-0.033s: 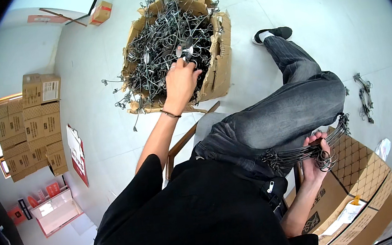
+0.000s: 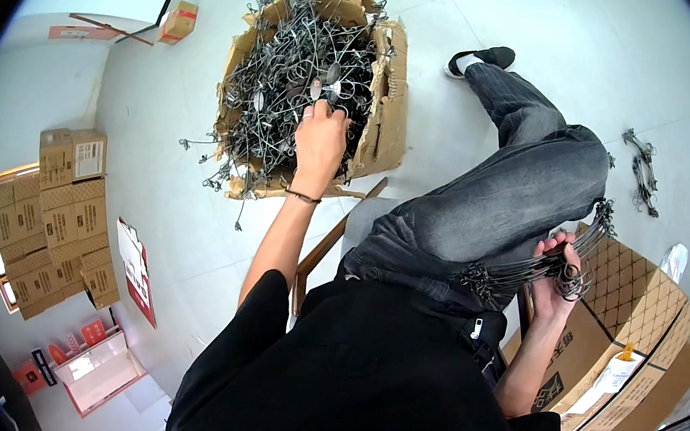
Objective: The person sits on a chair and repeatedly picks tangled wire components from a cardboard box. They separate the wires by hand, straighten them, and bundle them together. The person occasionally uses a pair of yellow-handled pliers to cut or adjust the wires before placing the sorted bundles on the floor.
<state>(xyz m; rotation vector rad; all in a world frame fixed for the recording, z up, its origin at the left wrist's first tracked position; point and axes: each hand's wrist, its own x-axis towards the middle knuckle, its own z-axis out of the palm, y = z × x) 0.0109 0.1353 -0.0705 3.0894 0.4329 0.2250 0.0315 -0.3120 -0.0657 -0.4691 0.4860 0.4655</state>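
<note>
My left hand (image 2: pixel 321 145) reaches into a torn cardboard carton (image 2: pixel 390 93) heaped with tangled dark wire clip hangers (image 2: pixel 267 74). Its fingers are curled down beside some shiny oval metal pieces (image 2: pixel 316 87); what they grip is hidden among the wires. My right hand (image 2: pixel 554 293), low at the right beside my thigh, is closed round a bundle of curved dark wire hangers (image 2: pixel 507 271) with clustered clips at both ends.
Boxes (image 2: pixel 70 219) are stacked at the left, with a small box (image 2: pixel 177 22) at upper left. A large patterned carton (image 2: pixel 630 292) stands by my right arm. Loose hangers (image 2: pixel 641 170) lie on the floor (image 2: pixel 440 6) at the right. A wooden bar (image 2: pixel 323 244) runs under my leg.
My left hand has shifted very slightly to the right among the wires in the carton. My right hand and its bundle stay in place.
</note>
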